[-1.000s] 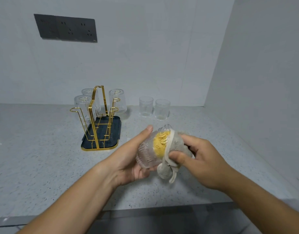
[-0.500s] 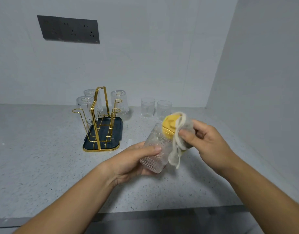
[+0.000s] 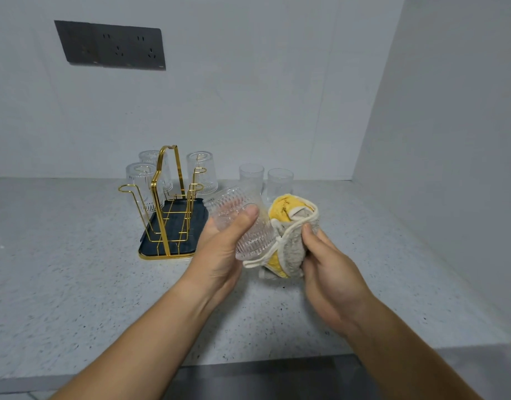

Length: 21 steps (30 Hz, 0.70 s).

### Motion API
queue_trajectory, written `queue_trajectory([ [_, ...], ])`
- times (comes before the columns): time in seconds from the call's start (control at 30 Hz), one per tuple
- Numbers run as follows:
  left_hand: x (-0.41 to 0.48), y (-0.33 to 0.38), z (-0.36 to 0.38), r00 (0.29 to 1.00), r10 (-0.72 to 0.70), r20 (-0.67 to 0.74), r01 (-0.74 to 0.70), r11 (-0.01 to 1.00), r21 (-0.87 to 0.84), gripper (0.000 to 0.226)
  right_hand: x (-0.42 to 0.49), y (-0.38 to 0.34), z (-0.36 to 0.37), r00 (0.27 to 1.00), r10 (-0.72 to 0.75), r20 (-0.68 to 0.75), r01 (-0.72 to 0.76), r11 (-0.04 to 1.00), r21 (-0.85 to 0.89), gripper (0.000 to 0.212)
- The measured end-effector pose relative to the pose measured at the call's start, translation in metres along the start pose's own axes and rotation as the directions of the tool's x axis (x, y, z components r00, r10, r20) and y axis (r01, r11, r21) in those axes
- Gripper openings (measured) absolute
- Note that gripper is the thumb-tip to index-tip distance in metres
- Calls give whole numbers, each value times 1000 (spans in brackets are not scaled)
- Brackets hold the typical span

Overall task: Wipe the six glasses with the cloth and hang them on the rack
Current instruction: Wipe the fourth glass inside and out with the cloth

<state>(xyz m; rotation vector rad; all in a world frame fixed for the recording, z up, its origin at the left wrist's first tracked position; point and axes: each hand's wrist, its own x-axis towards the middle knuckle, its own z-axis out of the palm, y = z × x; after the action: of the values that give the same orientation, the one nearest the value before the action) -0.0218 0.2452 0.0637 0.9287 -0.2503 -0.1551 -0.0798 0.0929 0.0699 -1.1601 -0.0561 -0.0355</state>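
Over the bench's (image 3: 75, 284) middle, the left hand (image 3: 222, 255) gripping the glass (image 3: 242, 223) and the right hand (image 3: 329, 272) clutching the cloth (image 3: 292, 246) against it should counter-twist gently.

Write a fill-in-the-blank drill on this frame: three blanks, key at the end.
1. On the gold rack hang ____ upturned glasses.
2. On the counter stand ____ upright glasses.
3. The left hand grips a ribbed glass while the right hand holds the grey and ____ cloth.
Missing words: three; two; yellow.
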Motion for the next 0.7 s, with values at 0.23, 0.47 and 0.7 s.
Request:
queue_trajectory([
  [0.23,1,12,1,960,213,-179,-197,975,105,83,-9,7,-3,997,53,-48,-48,994,100,45],
  [0.47,-4,7,22,955,254,-151,-230,960,159,81,0,9,20,994,106,8,-106,969,225,48],
  [0.7,-15,-5,32,938,324,-122,-278,915,294,73,6,6,26,982,177,61,-186,878,441,54],
])
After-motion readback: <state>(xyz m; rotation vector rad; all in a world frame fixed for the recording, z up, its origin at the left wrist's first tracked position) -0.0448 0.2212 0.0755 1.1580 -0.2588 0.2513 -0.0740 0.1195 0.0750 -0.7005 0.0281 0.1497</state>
